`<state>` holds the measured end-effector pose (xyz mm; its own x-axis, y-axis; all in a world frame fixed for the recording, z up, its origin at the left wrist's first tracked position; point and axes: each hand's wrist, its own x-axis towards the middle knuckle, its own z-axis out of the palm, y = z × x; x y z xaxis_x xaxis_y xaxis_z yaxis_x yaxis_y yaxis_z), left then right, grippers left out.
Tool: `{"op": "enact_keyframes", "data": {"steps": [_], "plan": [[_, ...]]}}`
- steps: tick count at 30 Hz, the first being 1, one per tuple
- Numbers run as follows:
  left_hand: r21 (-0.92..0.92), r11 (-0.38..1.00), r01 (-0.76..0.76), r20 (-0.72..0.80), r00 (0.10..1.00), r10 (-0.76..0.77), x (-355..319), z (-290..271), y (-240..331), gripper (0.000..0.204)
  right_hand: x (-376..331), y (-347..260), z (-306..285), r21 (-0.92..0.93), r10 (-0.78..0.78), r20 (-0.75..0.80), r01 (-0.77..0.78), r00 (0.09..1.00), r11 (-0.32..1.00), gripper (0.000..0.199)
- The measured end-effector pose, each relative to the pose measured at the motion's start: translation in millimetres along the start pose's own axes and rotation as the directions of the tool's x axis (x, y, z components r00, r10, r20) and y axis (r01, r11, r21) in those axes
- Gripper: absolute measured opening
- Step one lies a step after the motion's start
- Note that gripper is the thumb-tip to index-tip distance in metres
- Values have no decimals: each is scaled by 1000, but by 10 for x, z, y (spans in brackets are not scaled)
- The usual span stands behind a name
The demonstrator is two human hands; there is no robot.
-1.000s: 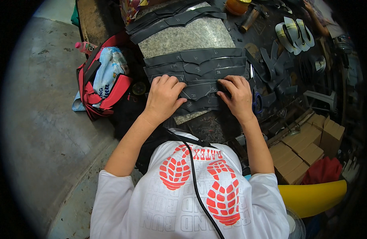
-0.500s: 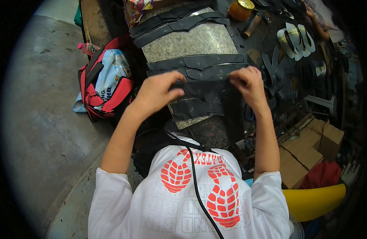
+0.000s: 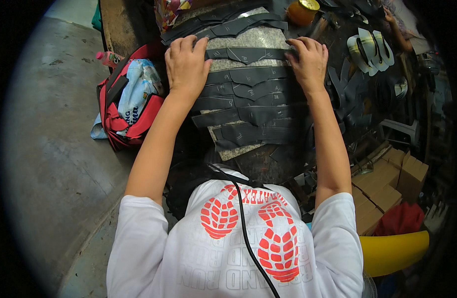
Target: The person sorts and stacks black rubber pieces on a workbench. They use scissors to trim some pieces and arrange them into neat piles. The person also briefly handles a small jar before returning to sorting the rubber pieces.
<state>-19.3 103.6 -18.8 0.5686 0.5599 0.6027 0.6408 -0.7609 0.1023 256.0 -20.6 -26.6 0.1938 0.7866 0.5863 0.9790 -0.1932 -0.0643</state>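
Brown cardboard boxes (image 3: 387, 184) sit well below the right hand's fingers; a red bag (image 3: 126, 107) left of the left hand (image 3: 186, 64) holds a pale blue packet (image 3: 136, 92); both hands, right hand (image 3: 308, 62) included, press spread fingers flat on a dark strip (image 3: 246, 53) across the tabletop (image 3: 258, 37); an orange jar (image 3: 304, 11) stands just beyond.

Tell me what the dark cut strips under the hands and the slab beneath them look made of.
Dark strips: likely rubber or synthetic leather, matte charcoal; they lie limp and flat with clean cut edges and pointed notches. Both the left hand and right hand press the top strip.
Slab: looks like speckled grey stone, perhaps granite, with a dull finish; too covered to be sure.
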Motion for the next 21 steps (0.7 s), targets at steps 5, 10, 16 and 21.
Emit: {"op": "enact_keyframes", "data": {"steps": [5, 10, 16, 21], "plan": [[-499, 864, 68, 340, 932, 123, -432, -391, 247, 29, -399, -87, -630, 285, -31, 471, -119, 882, 951, 20], [-482, 875, 48, 398, 901, 170, -699, -486, 457, 32, -830, -357, -927, 354, -80, 505, -121, 860, 927, 36], [-478, 875, 76, 417, 897, 150, -744, -470, 506, 30, -979, -389, -913, 331, -58, 421, -94, 905, 939, 35], [-540, 826, 160, 465, 875, 134, -658, -506, 524, 22, -1015, -374, -901, 327, 22, 474, -199, 880, 924, 29]]}}
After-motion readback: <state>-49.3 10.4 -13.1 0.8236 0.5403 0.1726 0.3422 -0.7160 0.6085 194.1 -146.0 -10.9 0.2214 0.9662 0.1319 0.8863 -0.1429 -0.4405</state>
